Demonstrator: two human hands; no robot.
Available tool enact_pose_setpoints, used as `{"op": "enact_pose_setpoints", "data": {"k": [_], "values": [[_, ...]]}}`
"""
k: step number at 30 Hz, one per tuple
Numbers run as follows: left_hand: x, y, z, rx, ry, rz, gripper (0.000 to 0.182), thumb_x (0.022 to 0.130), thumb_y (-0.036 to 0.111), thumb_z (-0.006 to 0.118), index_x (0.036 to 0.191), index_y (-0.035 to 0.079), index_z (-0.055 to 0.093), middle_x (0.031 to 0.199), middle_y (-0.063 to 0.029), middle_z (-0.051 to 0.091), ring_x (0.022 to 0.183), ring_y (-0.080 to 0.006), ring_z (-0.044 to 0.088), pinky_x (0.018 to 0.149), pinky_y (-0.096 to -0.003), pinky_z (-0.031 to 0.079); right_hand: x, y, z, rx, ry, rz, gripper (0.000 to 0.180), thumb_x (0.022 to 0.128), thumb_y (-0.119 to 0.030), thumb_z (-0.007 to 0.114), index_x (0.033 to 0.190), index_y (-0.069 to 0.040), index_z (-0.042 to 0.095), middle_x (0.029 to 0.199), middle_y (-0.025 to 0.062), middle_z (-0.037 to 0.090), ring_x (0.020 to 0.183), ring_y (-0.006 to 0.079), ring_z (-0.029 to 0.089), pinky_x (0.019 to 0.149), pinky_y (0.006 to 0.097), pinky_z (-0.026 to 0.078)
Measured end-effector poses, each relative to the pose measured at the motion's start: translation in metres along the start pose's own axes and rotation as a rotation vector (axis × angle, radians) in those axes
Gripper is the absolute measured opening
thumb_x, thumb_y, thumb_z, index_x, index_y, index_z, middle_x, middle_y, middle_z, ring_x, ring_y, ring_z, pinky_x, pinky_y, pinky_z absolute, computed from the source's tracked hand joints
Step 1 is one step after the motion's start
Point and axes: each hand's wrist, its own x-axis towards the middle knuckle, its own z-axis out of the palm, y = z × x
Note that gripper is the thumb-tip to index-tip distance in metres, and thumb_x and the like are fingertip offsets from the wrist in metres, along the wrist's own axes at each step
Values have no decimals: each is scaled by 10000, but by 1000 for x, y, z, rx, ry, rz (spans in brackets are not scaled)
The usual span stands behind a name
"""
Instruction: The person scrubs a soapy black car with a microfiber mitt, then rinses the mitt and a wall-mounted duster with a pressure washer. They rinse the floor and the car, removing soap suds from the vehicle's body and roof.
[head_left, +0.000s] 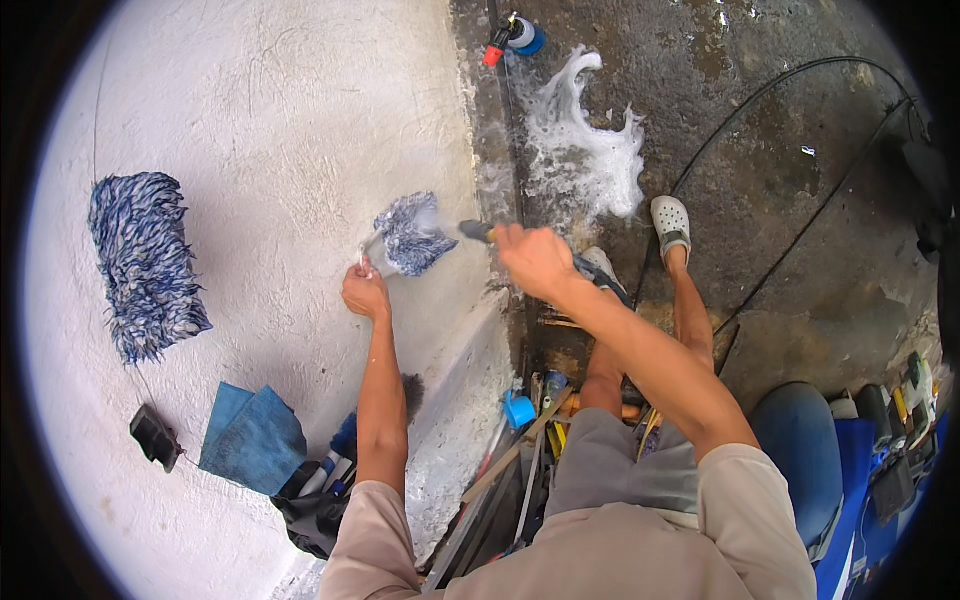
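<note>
A blue and white shaggy microfibre wash mitt (417, 232) hangs from my left hand (366, 288), whose fingers pinch its pale cuff in front of the white wall. My right hand (537, 259) is closed around a pressure-washer gun (480, 231), its dark nozzle pointed left at the mitt. A faint spray shows between nozzle and mitt. Part of the gun is hidden behind my right hand and forearm.
A larger shaggy mitt (150, 266), blue cloths (255, 439) and a black clip (155, 438) hang along the wall. White foam (589, 150) and a spray bottle (521, 36) are on the wet floor. A black hose (780, 79) curves at right; a blue cup (518, 409) and sticks lie below.
</note>
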Motion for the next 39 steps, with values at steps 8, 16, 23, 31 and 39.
{"op": "enact_pose_setpoints", "data": {"k": [8, 16, 23, 31, 39], "values": [[-1, -1, 0, -14, -22, 13, 317, 873, 383, 726, 872, 68, 762, 739, -117, 720, 673, -327, 685, 615, -449, 497, -12, -3, -2, 121, -40, 48, 270, 789, -74, 597, 1044, 12, 623, 829, 193, 669, 687, 350, 679, 595, 456, 544], [-4, -1, -4, -21, -28, 32, 275, 898, 368, 701, 865, 101, 758, 706, -106, 703, 649, -323, 670, 606, -438, 491, -13, -8, -18, 239, -9, 101, 255, 774, -89, 597, 1018, -21, 626, 784, 205, 664, 658, 405, 648, 589, 501, 510], [-4, -7, -5, 12, -110, 27, 289, 920, 377, 660, 850, 111, 750, 688, -125, 686, 632, -342, 656, 592, -453, 477, -27, -19, -29, 257, -114, 121, 212, 779, -89, 605, 976, -20, 643, 768, 213, 672, 659, 399, 663, 620, 502, 529], [-2, -13, 3, 42, -123, 33, 269, 922, 357, 654, 858, 112, 745, 699, -126, 696, 651, -343, 670, 604, -463, 486, -10, -9, -8, 256, -335, 229, 184, 810, -116, 595, 966, -33, 648, 783, 238, 676, 718, 432, 660, 674, 529, 528], [-5, -9, 2, 42, -97, 49, 272, 922, 353, 657, 835, 105, 727, 698, -113, 700, 650, -332, 674, 606, -453, 491, 11, 33, 21, 361, -368, 382, 177, 860, -158, 539, 966, -56, 636, 802, 248, 669, 775, 465, 645, 731, 565, 500]]}}
